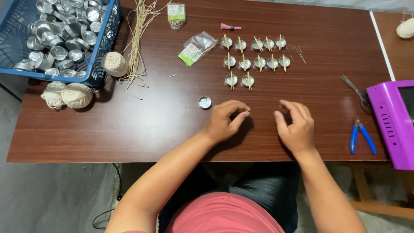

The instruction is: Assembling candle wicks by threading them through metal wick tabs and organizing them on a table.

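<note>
- A dark brown wooden table (129, 125) is seen from above, with the person seated at its near edge.
- A blue plastic basket (101, 47) is set on the far left corner, heaped with empty small metal cups (60, 32).
- A purple machine (390, 121) is placed at the right edge of the table.
- The left hand (224, 121) is rested on the table near the middle, its thumb and fingertips pinched together; something very thin may be held there, but it is too small to tell.
- The right hand (295, 125) is held just beside it, a short gap apart, with fingers curled and thumb drawn toward the fingertips; whether anything is pinched cannot be told.
- Three balls of cream twine (76, 95) are laid near the basket, beside a bundle of loose wicks (138, 39).
- Ten filled metal cups (254, 58) are arranged in rows beyond the hands, each crossed by wooden sticks.
- Two small clear packets (196, 47) lie to the left of the rows.
- Scissors (355, 92) and blue-handled pliers (362, 136) lie to the right, near the machine.
- A single empty metal cup (205, 102) stands just left of the left hand, not touched.
- A pink clip (230, 27) lies beyond the rows.
</note>
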